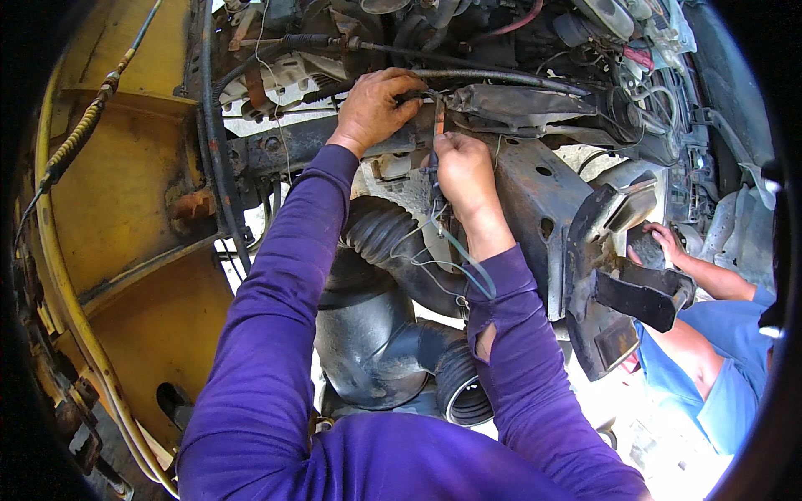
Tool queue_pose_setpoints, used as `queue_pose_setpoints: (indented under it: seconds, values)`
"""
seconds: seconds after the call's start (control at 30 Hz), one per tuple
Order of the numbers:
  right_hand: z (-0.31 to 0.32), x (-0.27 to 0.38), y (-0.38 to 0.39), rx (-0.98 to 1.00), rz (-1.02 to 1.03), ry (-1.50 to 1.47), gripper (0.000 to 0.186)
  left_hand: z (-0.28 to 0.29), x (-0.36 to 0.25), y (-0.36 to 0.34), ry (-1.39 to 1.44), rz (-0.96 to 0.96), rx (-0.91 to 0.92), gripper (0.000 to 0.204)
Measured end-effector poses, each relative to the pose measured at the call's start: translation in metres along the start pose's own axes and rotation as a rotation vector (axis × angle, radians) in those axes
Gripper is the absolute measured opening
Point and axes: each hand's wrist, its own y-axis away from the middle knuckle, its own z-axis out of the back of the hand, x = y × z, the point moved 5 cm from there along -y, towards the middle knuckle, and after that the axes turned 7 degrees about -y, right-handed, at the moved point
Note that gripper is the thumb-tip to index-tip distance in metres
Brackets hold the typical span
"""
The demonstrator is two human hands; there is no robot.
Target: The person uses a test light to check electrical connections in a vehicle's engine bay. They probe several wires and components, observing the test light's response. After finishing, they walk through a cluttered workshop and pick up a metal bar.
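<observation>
My left hand [380, 107] is closed in a pinch at a dark, thin strand beside the black cable [510, 78] that crosses the engine area. My right hand [464, 171], just below and to its right, is closed around a slim piece; a flat orange-brown strip [439, 118] sticks up from the fingers toward the left fingertips. What the right palm covers is hidden. Thin grey-green wires [468, 265] hang in a loop below the right hand, in front of the wrist. Both purple sleeves reach forward over a black ribbed hose [376, 227].
A black round housing [368, 346] with another ribbed hose [464, 388] lies beneath my forearms. Yellow metal bodywork [138, 209] stands at the left. A steel frame rail [543, 196] with a bracket [610, 275] projects at the right. Beyond it works another person in a blue shirt [710, 359].
</observation>
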Motion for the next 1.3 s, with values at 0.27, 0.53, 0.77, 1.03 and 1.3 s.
queue_pose_setpoints:
  seconds: [0.27, 0.53, 0.77, 1.03, 1.3]
  values:
    - [0.002, -0.004, -0.003, -0.065, 0.146, 0.180, 0.028, 0.000, -0.023, 0.001, -0.177, -0.208, -0.201, 0.027]
    - [-0.001, 0.009, 0.003, -0.090, 0.169, 0.369, 0.027, -0.012, -0.011, -0.004, -0.031, 0.125, 0.120, 0.029]
    - [-0.001, 0.009, 0.001, -0.093, 0.182, 0.380, 0.027, -0.003, -0.009, -0.009, 0.104, 0.121, 0.205, 0.033]
    - [-0.004, 0.013, -0.001, -0.073, 0.203, 0.350, 0.026, -0.012, 0.007, -0.019, 0.239, 0.138, 0.293, 0.027]
    - [-0.007, 0.017, -0.004, -0.063, 0.204, 0.412, 0.026, -0.018, 0.008, -0.014, 0.312, 0.222, 0.277, 0.025]
